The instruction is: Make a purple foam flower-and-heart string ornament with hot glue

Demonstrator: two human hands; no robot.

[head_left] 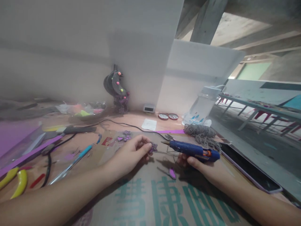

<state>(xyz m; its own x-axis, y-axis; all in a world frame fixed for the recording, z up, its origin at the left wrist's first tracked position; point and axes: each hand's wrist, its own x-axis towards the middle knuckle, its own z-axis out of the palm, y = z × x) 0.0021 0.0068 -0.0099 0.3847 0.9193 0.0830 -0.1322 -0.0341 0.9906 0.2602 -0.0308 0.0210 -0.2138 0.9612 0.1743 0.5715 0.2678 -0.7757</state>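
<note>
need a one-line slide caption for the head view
Left hand pinches a small purple-grey piece while the right hand holds a blue glue gun.

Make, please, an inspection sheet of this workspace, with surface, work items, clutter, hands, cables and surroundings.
Surface: table, partly covered by cardboard with green printed characters.
Work items: blue glue gun; small purple-grey piece; purple petal-like piece on the cardboard.
Clutter: grey yarn and phone at right; blue pen-like tool and yellow handles at left.
Hands: left hand pinches the purple-grey piece; right hand holds the glue gun, nozzle toward the left.
Cables: black cable crosses the table; where it ends is unclear.
Surroundings: pale panels behind; another table beyond, at right.
</note>
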